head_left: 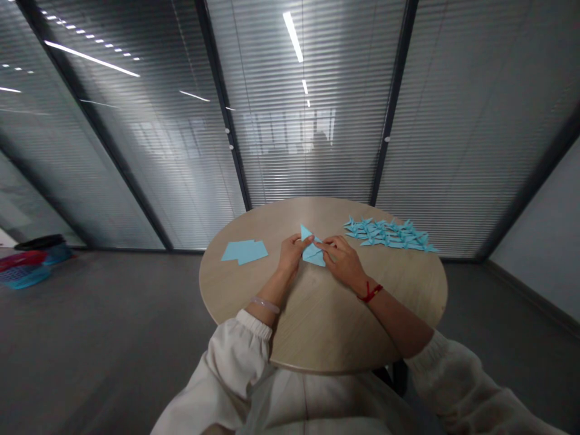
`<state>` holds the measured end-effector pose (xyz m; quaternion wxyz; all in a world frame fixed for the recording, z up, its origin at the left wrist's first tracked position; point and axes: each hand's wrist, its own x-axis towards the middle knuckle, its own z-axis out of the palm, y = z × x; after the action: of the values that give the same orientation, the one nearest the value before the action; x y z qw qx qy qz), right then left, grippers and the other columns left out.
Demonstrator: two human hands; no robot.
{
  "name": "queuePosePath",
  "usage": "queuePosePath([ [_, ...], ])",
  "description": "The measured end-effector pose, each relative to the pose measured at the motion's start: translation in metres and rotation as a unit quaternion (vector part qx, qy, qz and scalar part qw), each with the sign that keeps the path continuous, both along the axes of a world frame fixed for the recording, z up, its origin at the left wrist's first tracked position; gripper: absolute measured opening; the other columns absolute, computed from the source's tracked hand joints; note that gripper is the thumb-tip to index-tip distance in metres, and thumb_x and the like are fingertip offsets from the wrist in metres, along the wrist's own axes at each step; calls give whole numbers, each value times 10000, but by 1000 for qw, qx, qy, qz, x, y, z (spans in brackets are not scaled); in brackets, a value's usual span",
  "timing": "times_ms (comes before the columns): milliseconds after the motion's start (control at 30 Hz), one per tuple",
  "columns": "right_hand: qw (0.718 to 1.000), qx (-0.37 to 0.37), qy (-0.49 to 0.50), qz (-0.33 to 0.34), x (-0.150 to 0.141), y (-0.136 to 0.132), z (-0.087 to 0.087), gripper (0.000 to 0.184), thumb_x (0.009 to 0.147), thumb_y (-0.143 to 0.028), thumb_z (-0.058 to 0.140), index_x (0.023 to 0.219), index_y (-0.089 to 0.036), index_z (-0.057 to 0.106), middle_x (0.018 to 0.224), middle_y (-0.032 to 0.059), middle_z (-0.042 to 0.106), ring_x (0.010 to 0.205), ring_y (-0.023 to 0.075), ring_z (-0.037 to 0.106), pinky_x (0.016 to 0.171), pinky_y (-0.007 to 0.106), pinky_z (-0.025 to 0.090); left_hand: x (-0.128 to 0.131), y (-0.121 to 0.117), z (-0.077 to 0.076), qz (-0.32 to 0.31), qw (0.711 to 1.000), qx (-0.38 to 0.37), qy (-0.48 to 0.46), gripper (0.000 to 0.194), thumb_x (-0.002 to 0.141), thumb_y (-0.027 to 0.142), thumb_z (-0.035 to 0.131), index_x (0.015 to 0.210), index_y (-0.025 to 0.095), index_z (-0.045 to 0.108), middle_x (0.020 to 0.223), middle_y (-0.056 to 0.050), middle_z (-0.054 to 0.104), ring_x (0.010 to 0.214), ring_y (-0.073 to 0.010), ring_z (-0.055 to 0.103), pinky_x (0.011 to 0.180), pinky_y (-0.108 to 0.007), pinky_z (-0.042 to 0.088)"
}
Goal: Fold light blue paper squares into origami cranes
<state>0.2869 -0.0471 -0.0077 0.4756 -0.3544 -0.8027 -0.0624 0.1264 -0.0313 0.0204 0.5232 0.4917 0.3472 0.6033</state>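
Blue paper (312, 252), folded, with a point at its far end, was between the two hands over the worktop (326, 329); whether it touched the surface could not be told; left hand (290, 254) pinched its left edge, thumb on top; right hand (343, 261) had bent fingers at its right side, pinching or only pressing, unclear; judged very light, thin, easily bent, probably stiffer where layers doubled, liable to tear if tugged; best hold was likely the doubled edges near a fold, with light fingertip pressure; flat blue sheets (244, 251) lay overlapping to the left; spiky folded blue shapes (387, 234) were clustered to the right
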Motion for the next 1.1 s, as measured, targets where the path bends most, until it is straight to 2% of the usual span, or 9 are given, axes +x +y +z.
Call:
queuePosePath([
  [133, 989, -77, 108, 63, -3, 1, 1, 371, 858, -154, 463, 1180, -218, 637, 1058, 92, 603, 992, 205, 575, 886, 361, 482, -2, 0, 0, 21, 1000, 5, 9, 426, 521, 445, 850, 737, 115, 687, 626, -16, 650, 539, -121, 552, 553, -247, 431],
  [233, 947, -210, 226, 91, -3, 7, -2, 345, 879, -323, 515, 1194, -199, 580, 993, 74, 640, 898, 193, 617, 783, 323, 504, -1, -1, 2, 10, 1000, 6, 20, 424, 504, 432, 858, 737, 120, 690, 654, -34, 677, 565, -142, 582, 557, -255, 447],
  [300, 919, -281, 257, 105, -2, 11, -5, 341, 852, -439, 566, 1073, -185, 618, 892, 54, 659, 829, 190, 625, 752, 306, 491, 0, -2, 2, -1, 999, 7, 33, 422, 499, 429, 860, 734, 123, 689, 650, -38, 681, 559, -145, 585, 544, -254, 447],
  [367, 910, -314, 244, 119, -1, 15, -8, 335, 823, -497, 591, 887, -175, 655, 810, 35, 659, 770, 180, 610, 728, 288, 464, 1, -1, 2, -6, 999, 10, 45, 429, 495, 425, 861, 750, 126, 690, 647, -35, 683, 546, -141, 579, 530, -247, 444],
  [433, 907, -328, 234, 125, 0, 17, -9, 363, 799, -527, 605, 754, -169, 647, 722, 12, 633, 693, 160, 571, 671, 269, 430, 2, 0, 1, -6, 998, 16, 59, 442, 490, 421, 863, 771, 127, 691, 650, -31, 687, 541, -135, 575, 522, -237, 442],
  [533, 901, -337, 242, 127, 2, 19, -10, 387, 770, -541, 621, 687, -163, 626, 650, -10, 585, 626, 136, 512, 604, 253, 379, 2, 1, 0, -8, 996, 31, 87, 461, 491, 427, 859, 799, 129, 690, 670, -27, 693, 553, -128, 575, 523, -224, 439],
  [700, 888, -353, 268, 123, 3, 20, -9, 375, 732, -529, 652, 679, -159, 635, 651, -7, 586, 621, 134, 509, 600, 254, 372, -1, 3, -2, -17, 989, 60, 131, 460, 502, 434, 848, 802, 125, 686, 662, -11, 671, 573, -119, 567, 529, -212, 426],
  [800, 882, -366, 272, 120, 3, 18, -7, 383, 718, -540, 661, 690, -158, 646, 666, 3, 605, 635, 142, 522, 605, 256, 381, -2, 6, -4, -19, 987, 70, 141, 505, 518, 427, 842, 892, 122, 695, 681, -4, 667, 591, -116, 569, 553, -211, 430],
  [1100, 886, -366, 259, 120, 3, 17, -7, 413, 725, -559, 650, 718, -147, 661, 691, 16, 624, 644, 144, 531, 608, 257, 380, -3, 6, -6, 9, 980, 95, 174, 499, 593, 369, 806, 1007, 115, 692, 705, -10, 669, 621, -130, 574, 568, -222, 431],
])
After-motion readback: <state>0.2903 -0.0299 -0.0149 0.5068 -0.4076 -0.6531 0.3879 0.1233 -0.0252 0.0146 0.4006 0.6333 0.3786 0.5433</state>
